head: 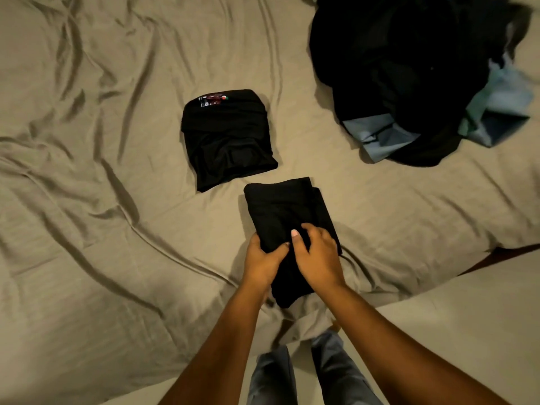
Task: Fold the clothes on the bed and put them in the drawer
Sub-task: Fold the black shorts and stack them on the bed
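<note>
Likely to handle as soft, light and limp: black folded cloth garment (287,211), with no stiffness of its own, prone to sag and slide open if lifted by one corner. Best taken along the near folded edge with support from both sides, or scooped flat from beneath, to keep the layers stacked. Not fragile, and hardly slippery, to judge by the matte weave.

Looks plain matte black, folded into a narrow oblong of several layers, with a lower layer peeping out along the three o'clock side. Lies on the wrinkled beige bed sheet (87,147) just below the middle of the view, running from about eleven o'clock down toward six, bunched at the near end.

Gripped at that near end from both sides: left hand (263,260) curled round the nine o'clock edge, thumb on top; right hand (318,258) bent over the top from three o'clock, fingertips pinching into the cloth.

At eleven o'clock, near but apart: second black folded garment with a small printed patch (228,141) at its far edge. At one to two o'clock, well apart: heap of unfolded black and pale blue clothes (409,83). No drawer in view.
</note>
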`<state>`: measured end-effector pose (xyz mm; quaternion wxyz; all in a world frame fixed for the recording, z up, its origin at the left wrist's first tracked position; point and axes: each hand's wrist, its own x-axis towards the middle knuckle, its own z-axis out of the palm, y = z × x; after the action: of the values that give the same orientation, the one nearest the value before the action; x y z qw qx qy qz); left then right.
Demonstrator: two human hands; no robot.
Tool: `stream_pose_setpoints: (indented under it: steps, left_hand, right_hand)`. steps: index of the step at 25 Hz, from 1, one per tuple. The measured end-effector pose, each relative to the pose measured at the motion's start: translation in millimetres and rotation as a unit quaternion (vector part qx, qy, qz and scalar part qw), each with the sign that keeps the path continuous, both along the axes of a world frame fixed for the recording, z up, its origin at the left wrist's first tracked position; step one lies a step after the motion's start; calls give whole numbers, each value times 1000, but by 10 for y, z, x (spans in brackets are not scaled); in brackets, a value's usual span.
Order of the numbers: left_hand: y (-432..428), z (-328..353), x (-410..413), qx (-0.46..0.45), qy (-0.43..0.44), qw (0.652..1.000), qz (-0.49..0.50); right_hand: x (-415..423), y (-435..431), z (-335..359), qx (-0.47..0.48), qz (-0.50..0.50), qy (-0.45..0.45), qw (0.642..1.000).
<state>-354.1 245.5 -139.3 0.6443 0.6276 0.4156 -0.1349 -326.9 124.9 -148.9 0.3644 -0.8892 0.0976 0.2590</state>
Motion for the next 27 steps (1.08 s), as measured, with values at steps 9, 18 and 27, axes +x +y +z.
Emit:
stream_pose_setpoints:
  steps: [9, 18, 27]
  left_hand:
    - [6, -123, 75, -87, 60, 994, 23]
    - [264, 24, 106, -97, 14, 995, 15]
    - [1647, 170, 996, 60, 40, 924, -376]
  right_hand:
    - [229, -247, -141, -89, 4, 38, 995]
    - [485, -52, -35, 196, -148, 143, 959]
    - [-80, 1254, 10, 423, -499, 216, 725]
